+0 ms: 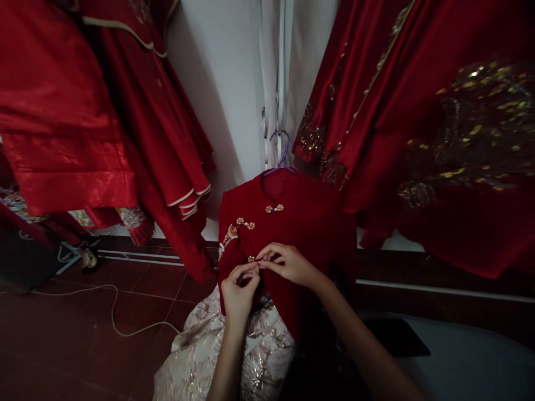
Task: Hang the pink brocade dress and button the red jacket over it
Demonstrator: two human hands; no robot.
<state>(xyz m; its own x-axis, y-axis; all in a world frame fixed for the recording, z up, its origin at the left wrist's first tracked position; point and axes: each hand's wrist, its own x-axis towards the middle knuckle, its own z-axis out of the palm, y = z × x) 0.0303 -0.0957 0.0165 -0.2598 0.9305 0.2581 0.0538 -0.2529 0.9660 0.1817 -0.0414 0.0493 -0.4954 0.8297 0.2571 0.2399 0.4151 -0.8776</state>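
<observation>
A dark red jacket hangs from a purple hanger on a white upright. Flower-shaped ornamental clasps run down its front: one clasp below the collar, another clasp at the upper left, and a lower clasp between my hands. My left hand pinches the lower clasp from the left, thumb and finger closed. From the right, my right hand pinches the same clasp, fingertips almost meeting the left ones. My fingers partly cover it, so whether it is fastened I cannot tell. A beaded pendant lies by the upper clasp.
Red garments hang at the left, and red garments with gold sequins hang at the right. A pale floral brocade skirt spreads below the jacket. A white cable curls over the tiled floor.
</observation>
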